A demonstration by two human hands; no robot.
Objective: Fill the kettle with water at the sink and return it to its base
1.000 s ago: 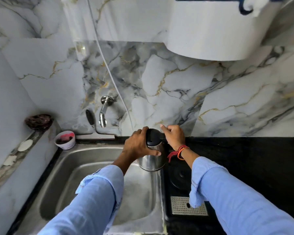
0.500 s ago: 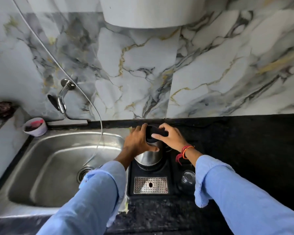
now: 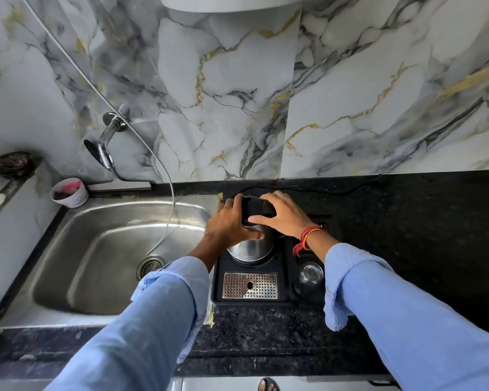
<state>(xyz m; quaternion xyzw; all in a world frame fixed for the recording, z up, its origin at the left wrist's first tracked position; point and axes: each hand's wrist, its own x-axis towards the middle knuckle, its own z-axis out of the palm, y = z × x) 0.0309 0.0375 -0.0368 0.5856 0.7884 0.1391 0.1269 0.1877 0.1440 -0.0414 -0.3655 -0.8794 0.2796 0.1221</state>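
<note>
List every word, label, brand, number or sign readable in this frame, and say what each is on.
No text can be read here.
Kettle: a small dark mark low on its steel body, too small and blurred to read.
Black tray, white cup by the sink, tap: no lettering visible.

Taking the black base tray as landmark: to its left the steel sink lies open, crossed only by a thin hose hanging toward the drain. Right of the tray the dark counter is bare. On the tray, the kettle fills the rear, with both hands around it; a glass blocks the right front corner, and the drip grate in front is uncovered. Behind the tray a cord runs along the wall.
</note>
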